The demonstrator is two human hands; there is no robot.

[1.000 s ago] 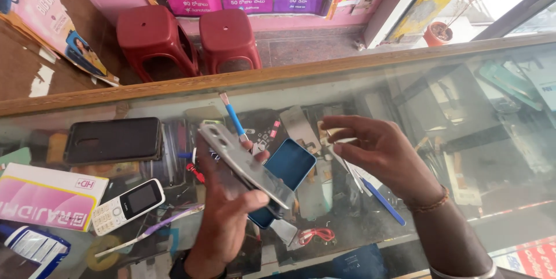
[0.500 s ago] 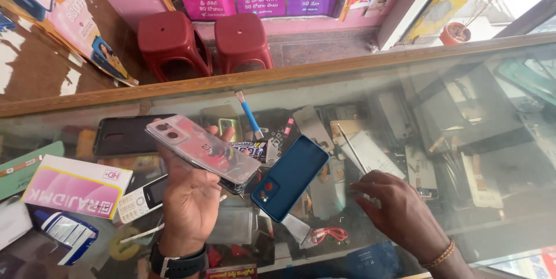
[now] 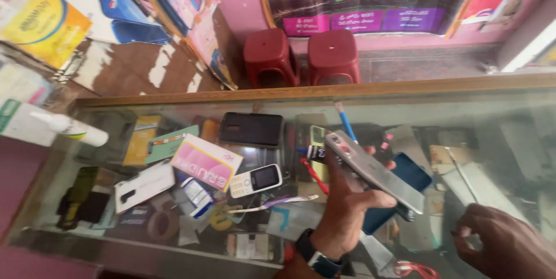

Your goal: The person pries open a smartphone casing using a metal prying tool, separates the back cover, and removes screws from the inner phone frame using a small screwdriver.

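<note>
left hand [image 3: 347,212] grips silver phone [image 3: 376,172] from below | right hand [image 3: 504,244] curled, grip unclear

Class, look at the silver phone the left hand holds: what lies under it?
Under the silver phone, held by the left hand, a blue phone shows on the glass counter; its middle is covered.

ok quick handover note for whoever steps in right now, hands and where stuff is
Left hand: grips a silver smartphone, back side up, tilted above the glass counter.
Right hand: low at the right, loosely curled, apparently empty, apart from the phone.
Blue phone lies on the glass just under the silver one; small keypad phone to the left.
Done: silver phone lifted. Left: it is not yet set down.
</note>
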